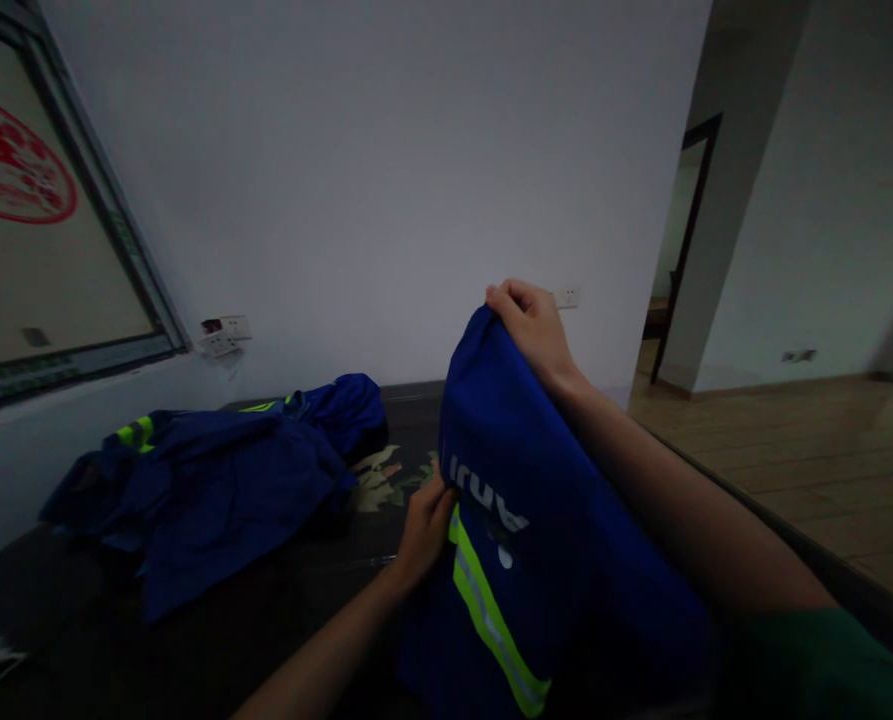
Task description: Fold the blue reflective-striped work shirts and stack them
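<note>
A dark blue garment point(525, 430) with white "ANJI" lettering and a yellow-green reflective stripe hangs between my hands. My right hand point(525, 320) pinches its top edge and holds it raised. Lower down, my left hand point(423, 530) is closed on the garment's left edge, close to the lettering and the stripe. The garment's lower part drops into shadow, so its full shape is hidden.
More blue clothing point(243, 490) with yellow-green strips lies in a heap on the dark surface to the left. A camouflage-patterned cloth point(378, 480) is beside it. Wall sockets point(225, 335) sit near the window frame point(116, 230). Wooden floor point(813, 460) extends at right.
</note>
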Tool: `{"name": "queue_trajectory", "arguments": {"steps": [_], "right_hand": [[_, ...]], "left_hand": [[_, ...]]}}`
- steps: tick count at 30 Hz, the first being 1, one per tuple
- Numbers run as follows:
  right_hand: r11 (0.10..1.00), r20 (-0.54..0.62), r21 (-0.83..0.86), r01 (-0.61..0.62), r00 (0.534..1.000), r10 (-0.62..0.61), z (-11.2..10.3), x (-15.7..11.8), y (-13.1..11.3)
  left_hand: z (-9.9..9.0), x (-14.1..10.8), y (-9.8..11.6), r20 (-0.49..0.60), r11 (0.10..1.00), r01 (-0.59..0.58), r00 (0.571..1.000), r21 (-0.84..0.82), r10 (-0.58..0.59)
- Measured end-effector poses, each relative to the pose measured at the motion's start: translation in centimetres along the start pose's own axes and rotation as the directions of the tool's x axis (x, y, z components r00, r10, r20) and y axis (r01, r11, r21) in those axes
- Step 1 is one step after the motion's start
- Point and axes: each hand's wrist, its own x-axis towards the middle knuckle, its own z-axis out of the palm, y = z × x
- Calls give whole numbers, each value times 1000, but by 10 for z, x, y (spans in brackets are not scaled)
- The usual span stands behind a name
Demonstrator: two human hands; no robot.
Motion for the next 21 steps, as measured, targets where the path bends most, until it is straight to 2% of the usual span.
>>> {"name": "queue_trajectory", "arguments": {"steps": [3,5,8,10,13,16,19,21], "right_hand": [[996,-38,-87,-27,999,24,-23,3,15],[987,-40,-158,-37,999,31,-34,5,24],[967,-31,-251,-29,999,22,-42,5,36],[956,-17,-293,-14,1000,9,-43,6,44],[934,76,-358,10,997,19,-46,10,55],[892,254,-451,34,963,91,-52,19,58],[789,335,-614,37,917,218,-62,38,43],[674,265,-739,-2,918,294,-71,57,24]], "left_hand": [[-38,1,2,-6,996,-85,996,39,85],[-65,9,7,50,987,-131,991,91,127],[-98,28,18,163,958,-194,973,210,162],[-114,40,23,165,932,-211,972,295,168],[-131,55,24,68,914,-138,990,381,121],[-148,73,27,38,914,-55,998,401,43],[-170,101,52,106,888,-42,994,458,-8],[-189,123,84,89,836,-79,995,542,36]]}}
